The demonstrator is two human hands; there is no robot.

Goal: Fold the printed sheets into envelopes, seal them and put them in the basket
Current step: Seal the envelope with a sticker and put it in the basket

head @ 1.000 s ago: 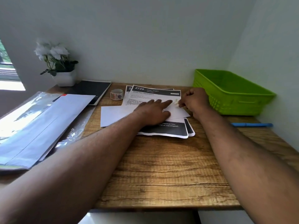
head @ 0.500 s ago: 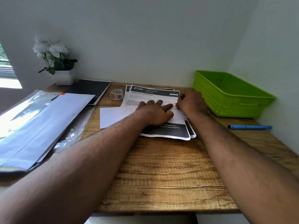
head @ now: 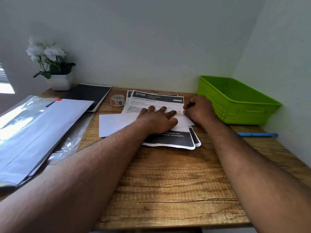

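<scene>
1. At frame centre, the left hand (head: pixel 157 120) lay flat, fingers straight, pressing the folded white envelope (head: pixel 117 122) onto the printed sheets (head: pixel 170 140).
2. The right hand (head: pixel 199 109), fingers curled, pinched a small sticker (head: pixel 179 112) at the flap; sealing seemed unfinished.
3. At right, the green basket (head: pixel 239 106) showed no envelopes.

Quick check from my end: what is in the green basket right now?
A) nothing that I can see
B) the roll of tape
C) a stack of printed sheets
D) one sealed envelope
A: the green basket shows only its bare inside, while the white envelope lies under the left hand on the printed sheets.
</scene>
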